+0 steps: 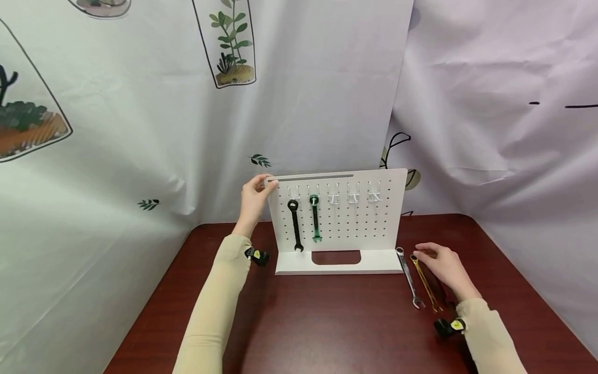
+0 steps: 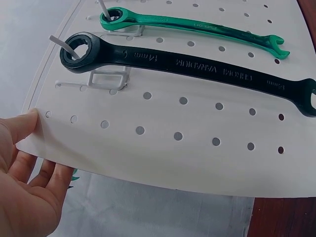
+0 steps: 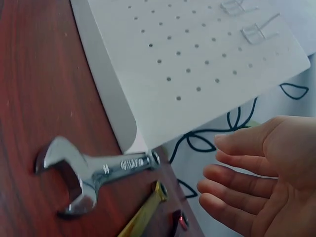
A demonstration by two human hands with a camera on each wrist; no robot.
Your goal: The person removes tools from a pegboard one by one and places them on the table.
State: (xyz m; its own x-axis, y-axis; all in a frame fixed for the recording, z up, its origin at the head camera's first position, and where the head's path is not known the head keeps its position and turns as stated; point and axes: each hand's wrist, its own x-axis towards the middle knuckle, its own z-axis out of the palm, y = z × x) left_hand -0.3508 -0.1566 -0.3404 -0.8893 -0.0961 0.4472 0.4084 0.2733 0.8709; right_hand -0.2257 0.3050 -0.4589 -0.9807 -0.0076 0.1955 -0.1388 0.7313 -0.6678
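My left hand [image 1: 254, 201] pinches the top left corner of a white pegboard [image 1: 364, 228], thumb in front and fingers behind. On its hooks hang a black combination wrench [image 1: 296, 224] and, to the right, a green combination wrench [image 2: 197, 27], each by its ring end. My right hand [image 1: 443, 266] hovers by the ring end of a gold wrench [image 1: 426, 283], fingers loosely bent and holding nothing in the right wrist view. Left of the gold one lies a silver wrench [image 3: 113, 168]. A red-tinted tool [image 3: 180, 222] shows only in part, mostly hidden under the right hand.
Several white wire hooks [image 1: 353, 197] without tools line the pegboard's right part. The board stands on a white base [image 1: 383, 262] with a slot, on a dark red-brown table [image 1: 336, 322]. A printed curtain [image 1: 327, 104] hangs behind.
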